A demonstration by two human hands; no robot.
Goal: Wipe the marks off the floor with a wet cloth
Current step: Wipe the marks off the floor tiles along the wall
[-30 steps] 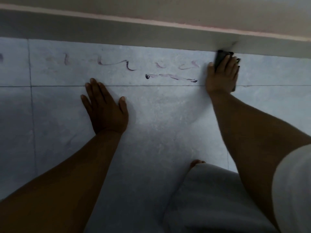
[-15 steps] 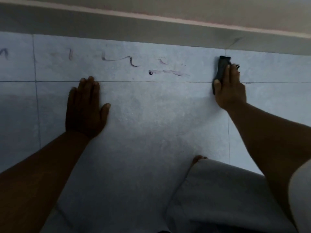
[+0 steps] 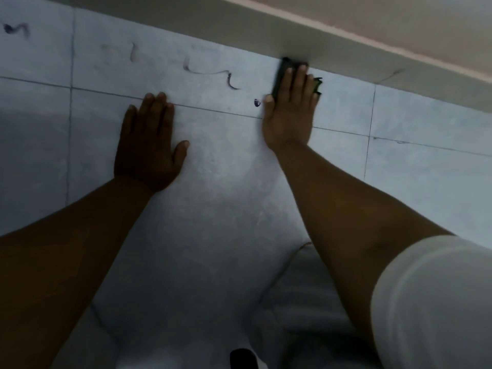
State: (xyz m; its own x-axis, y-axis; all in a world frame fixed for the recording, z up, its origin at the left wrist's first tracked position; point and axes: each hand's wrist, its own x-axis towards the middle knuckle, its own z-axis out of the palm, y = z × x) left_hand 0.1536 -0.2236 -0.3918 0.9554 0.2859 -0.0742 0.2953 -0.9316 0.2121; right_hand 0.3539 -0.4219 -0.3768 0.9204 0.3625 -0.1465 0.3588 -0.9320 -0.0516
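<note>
- A dark smudge mark [image 3: 13, 29] sits on the floor [image 3: 226, 195] at the far left, close to the far edge where the floor meets the wall.
- To its right there are faint grey lines [image 3: 131, 53] on the next tile. They look pale and half rubbed out.
- Next comes a dark curly line [image 3: 213, 75]. It ends in a little hook near the tile seam.
- The left hand [image 3: 149, 145] lies flat on the floor, palm down, fingers together and thumb out to the side. Its grip is loose and it holds nothing. The fingertips reach the seam between two tiles.
- A small dark dot [image 3: 257, 103] sits just beside the right thumb.
- The right hand [image 3: 290, 110] presses down flat on a dark cloth [image 3: 279, 75]. The fingers are stretched out on top of it, not curled round it.
- The cloth lies on the floor right by the far edge, touching the grey strip [image 3: 239, 30] at the bottom of the wall. Bits of cloth stick out on both sides of the fingers.
- A white sleeve [image 3: 431, 302] covers the right upper arm at the near right.
</note>
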